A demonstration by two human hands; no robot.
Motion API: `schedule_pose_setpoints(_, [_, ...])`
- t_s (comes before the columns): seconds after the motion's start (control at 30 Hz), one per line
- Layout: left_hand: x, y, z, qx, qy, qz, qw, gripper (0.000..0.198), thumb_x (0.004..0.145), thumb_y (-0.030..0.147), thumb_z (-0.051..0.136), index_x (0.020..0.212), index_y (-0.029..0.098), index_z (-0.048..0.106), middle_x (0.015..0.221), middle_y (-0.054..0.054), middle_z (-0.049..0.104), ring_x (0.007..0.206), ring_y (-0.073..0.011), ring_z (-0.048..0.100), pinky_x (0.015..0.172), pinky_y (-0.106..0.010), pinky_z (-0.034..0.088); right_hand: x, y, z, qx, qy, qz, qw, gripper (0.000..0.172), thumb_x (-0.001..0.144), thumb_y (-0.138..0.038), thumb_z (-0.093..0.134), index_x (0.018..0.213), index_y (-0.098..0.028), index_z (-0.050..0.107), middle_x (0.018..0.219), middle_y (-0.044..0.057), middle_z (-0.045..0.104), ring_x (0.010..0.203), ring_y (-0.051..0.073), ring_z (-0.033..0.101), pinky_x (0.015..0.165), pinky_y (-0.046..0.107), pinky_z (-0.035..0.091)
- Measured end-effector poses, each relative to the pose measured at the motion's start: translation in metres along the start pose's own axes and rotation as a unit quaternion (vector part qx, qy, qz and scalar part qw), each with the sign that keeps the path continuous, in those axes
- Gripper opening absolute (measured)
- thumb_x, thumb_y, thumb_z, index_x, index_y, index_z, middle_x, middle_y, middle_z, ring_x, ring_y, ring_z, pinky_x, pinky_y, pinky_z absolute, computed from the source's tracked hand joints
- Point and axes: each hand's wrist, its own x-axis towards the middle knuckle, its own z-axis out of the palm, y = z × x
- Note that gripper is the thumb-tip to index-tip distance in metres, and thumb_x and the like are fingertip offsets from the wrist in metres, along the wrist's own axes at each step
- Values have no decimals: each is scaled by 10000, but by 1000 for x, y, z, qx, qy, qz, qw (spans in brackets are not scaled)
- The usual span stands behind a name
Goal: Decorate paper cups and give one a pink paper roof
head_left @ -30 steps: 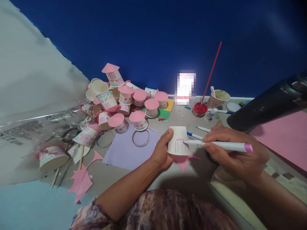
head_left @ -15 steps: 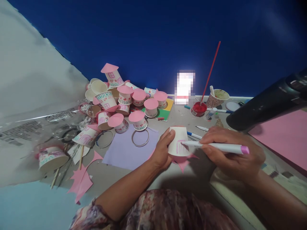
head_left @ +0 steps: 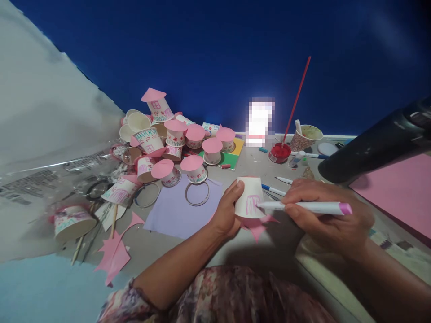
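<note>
Head view: I register the white cup (head_left: pixel 248 187) between four and five o'clock of centre, wide rim down, gripped by the left hand (head_left: pixel 229 211), curled around its side. The right hand (head_left: pixel 340 231) is closed on a pink-ended marker (head_left: pixel 313 207). Done: pink arch (head_left: pixel 253 205) with inner strokes. Judged missing, against decorated cups (head_left: pixel 175 137) at ten o'clock: window, teal and red marks, pink roof.

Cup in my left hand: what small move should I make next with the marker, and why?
Perhaps add one more short stroke inside the pink outline on the cup. White seems to show between its lines, the marker in your right hand has its tip at the outline's right side, and your left hand holds the cup.
</note>
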Motion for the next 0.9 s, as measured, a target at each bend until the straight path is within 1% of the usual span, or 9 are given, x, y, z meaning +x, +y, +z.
schedule_pose_setpoints(0.1, [-1,0,0,-1,1,6,1000,609,685,533,882,1110,123,732,890,-65,731,778,-203,671,727,-312,548,0,0,-1,-6,17,-4,1000,164,878,-78,679,806,-225,687,699,-20,722,600,141,653,582,287,498])
schedule_pose_setpoints(0.2, [0,-1,0,8,-2,2,1000,636,685,557,874,1129,127,722,860,-62,727,756,-211,670,717,-322,544,-2,1,-1,11,-2,11,1000,140,881,-98,680,794,-208,681,672,-22,696,559,130,622,555,284,479])
schedule_pose_setpoints(0.33, [1,-3,-2,3,-5,6,1000,621,693,553,872,1120,126,728,895,-75,737,779,-214,673,734,-326,550,-3,3,-1,-4,37,2,999,153,864,-73,690,839,-223,707,727,-13,724,620,151,651,608,303,508])
schedule_pose_setpoints(0.37, [1,-3,-2,3,-8,5,1000,619,696,552,871,1121,126,728,892,-77,738,776,-214,673,730,-326,548,-3,3,-1,-5,34,0,999,160,863,-69,688,835,-226,707,724,-11,725,612,153,650,599,305,506])
schedule_pose_setpoints(0.47, [1,-3,-2,1,-12,-8,1000,641,706,567,861,1144,122,717,851,-77,735,750,-225,679,723,-338,543,-1,1,-1,12,-9,6,1000,161,874,-84,673,803,-228,690,657,-12,693,540,154,619,529,310,477])
schedule_pose_setpoints(0.5, [1,-2,-2,-3,-10,-11,1000,638,714,565,855,1148,118,714,846,-79,735,747,-228,682,730,-344,543,-1,0,-2,15,-13,9,1000,161,879,-89,671,804,-230,687,651,-9,691,537,159,619,522,315,473])
schedule_pose_setpoints(0.63, [2,-1,-1,-39,9,-21,999,561,758,510,835,1126,101,723,884,-90,745,784,-230,690,778,-355,557,-2,0,-1,5,16,13,1000,191,889,-72,669,820,-250,688,713,4,722,594,174,633,571,339,492])
schedule_pose_setpoints(0.8, [2,0,0,-48,7,-44,998,554,756,512,839,1095,92,719,849,-89,739,781,-238,696,806,-367,562,0,0,0,18,-20,-2,1000,173,871,-73,660,797,-228,682,646,-15,693,538,158,625,529,315,490])
schedule_pose_setpoints(0.9, [2,0,-1,-50,11,-42,998,567,749,512,844,1102,90,709,845,-85,737,769,-232,696,803,-368,567,2,-2,-1,8,1,1,1000,179,874,-79,665,788,-234,689,649,-12,703,541,156,627,533,311,493])
